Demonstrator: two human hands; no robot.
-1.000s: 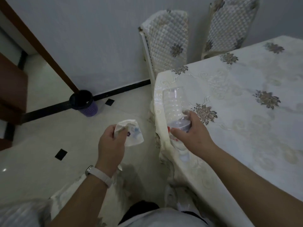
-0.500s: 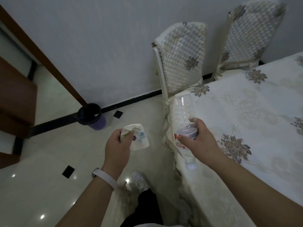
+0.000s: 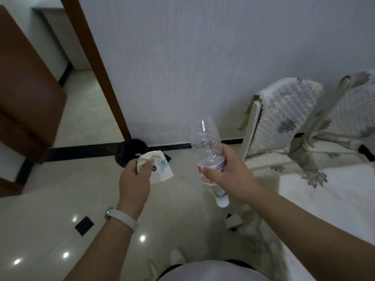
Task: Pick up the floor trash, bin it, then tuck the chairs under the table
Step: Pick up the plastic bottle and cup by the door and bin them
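Fingers (image 3: 231,157) clamped on trash over a glossy tiled floor (image 3: 60,199).
Left hand (image 3: 135,179) pinches crumpled paper (image 3: 160,169), right hand (image 3: 227,173) grips a clear bottle (image 3: 205,138), cap down. Black bin (image 3: 125,151) ahead at the wall (image 3: 182,57) by the doorway (image 3: 81,98); table (image 3: 334,199) edge and two chairs (image 3: 284,118) close on the right.

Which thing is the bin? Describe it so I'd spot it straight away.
Follow the grey wall down to its black skirting, just right of the brown door frame. The bin stands there, partly behind the tissue the left hand holds: the only round, dark tub on the pale floor.
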